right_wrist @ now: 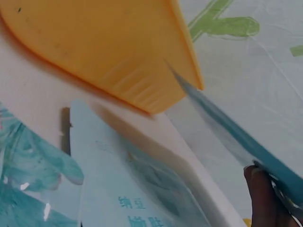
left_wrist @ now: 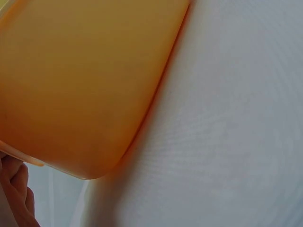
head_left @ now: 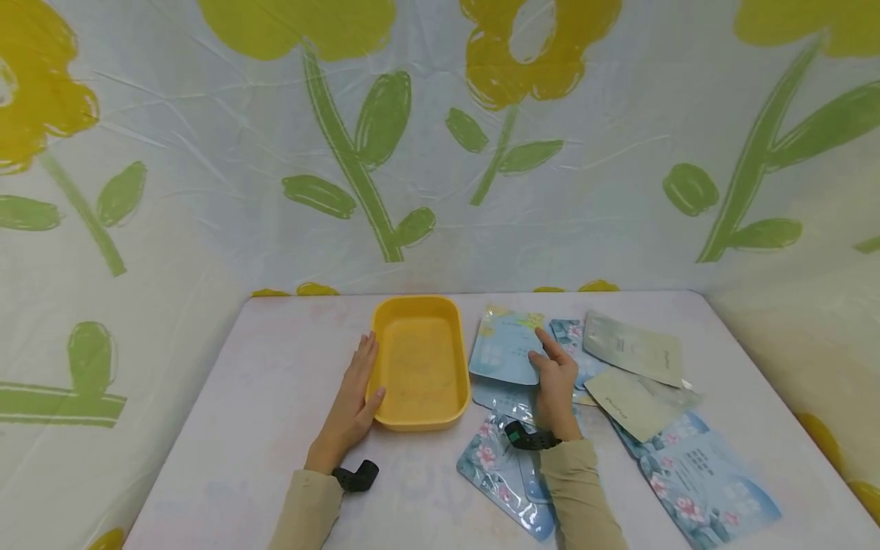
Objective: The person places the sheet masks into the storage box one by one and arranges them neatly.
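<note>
On the pale table [head_left: 261, 428], seen from the head camera, your left hand [head_left: 352, 401] lay flat against the left wall of the yellow tub [head_left: 421, 363], fingers straight and together along its rim, the thumb tucked at the near left corner. The tub stood upright near the table's middle, with nothing inside that the view showed. Just right of it, your right hand [head_left: 555, 382] pinched the light blue sachet [head_left: 507, 345] by its right edge, thumb and fingers curled on it, lifting that edge off the pile. Around the hand lay more sachets: two cream ones [head_left: 635, 350] to the right, overlapping, and blue flowered ones [head_left: 704, 481] nearer you, one partly under your right sleeve [head_left: 580, 496]. A black strap [head_left: 357, 475] sat on each wrist. A sheet printed with yellow flowers and green leaves [head_left: 371, 130] hung behind and to both sides.

From the left wrist camera, the tub's orange-yellow wall [left_wrist: 80, 80] filled the upper left, close and blurred, with your fingertips [left_wrist: 16, 189] showing under its rim at the lower left and the bare table [left_wrist: 227, 142] to the right.

From the right wrist camera, the held sachet's thin edge [right_wrist: 236, 137] ran on a slant from the tub [right_wrist: 104, 47] to your fingertip [right_wrist: 260, 194] at the lower right; another light blue sachet [right_wrist: 128, 189] lay flat below it.
</note>
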Demonstrator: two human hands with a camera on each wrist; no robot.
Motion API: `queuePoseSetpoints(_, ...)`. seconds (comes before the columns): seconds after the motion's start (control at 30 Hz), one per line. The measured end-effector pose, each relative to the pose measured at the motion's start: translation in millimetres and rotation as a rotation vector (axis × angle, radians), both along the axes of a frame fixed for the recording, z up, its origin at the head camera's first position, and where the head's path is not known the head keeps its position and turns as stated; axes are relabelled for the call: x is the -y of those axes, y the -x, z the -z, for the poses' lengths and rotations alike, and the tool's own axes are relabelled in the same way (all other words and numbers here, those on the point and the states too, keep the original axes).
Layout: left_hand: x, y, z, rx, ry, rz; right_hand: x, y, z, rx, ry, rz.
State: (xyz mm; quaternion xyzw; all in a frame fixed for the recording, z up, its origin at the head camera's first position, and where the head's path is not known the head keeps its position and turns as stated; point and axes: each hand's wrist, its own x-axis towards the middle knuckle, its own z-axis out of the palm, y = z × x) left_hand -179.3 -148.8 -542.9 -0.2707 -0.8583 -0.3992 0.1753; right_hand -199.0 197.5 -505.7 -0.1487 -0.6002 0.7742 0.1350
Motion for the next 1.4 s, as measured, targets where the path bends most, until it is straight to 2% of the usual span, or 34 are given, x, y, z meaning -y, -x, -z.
queuePoseSetpoints(0.2,0.6,0.8,1.1,-0.008,-0.001,0.005,-1.2,-1.1,-4.2,-0.115,0.195,-0.056)
queuePoseSetpoints(0.33,0.5,1.6,1.1,-0.022,0.002,0.007,-1.8,-2.0,-4.6,-0.198,0.252,-0.14)
queuePoseSetpoints(0.6,-0.3,0.6,-1.3,-0.006,-0.008,0.01,-7.7,-2.8,-10.0,-0.268,0.23,-0.448)
queuePoseSetpoints(0.8,-0.8,0.9,-1.4,-0.017,-0.013,0.017,-6.4,-2.2,-20.9,-0.312,0.205,-0.622)
queuePoseSetpoints(0.97,-1.4,0.7,-1.8,-0.015,-0.018,0.021,4.4,-0.6,-29.9,-0.286,0.122,-0.69)
queuePoseSetpoints(1.2,-1.9,0.2,-2.2,0.007,-0.009,0.012,24.7,-1.9,-38.2,-0.245,0.076,-0.738)
queuePoseSetpoints(1.4,-0.4,-0.6,-3.2,0.021,-0.005,0.003,41.9,-5.3,-42.7,-0.211,0.079,-0.802)
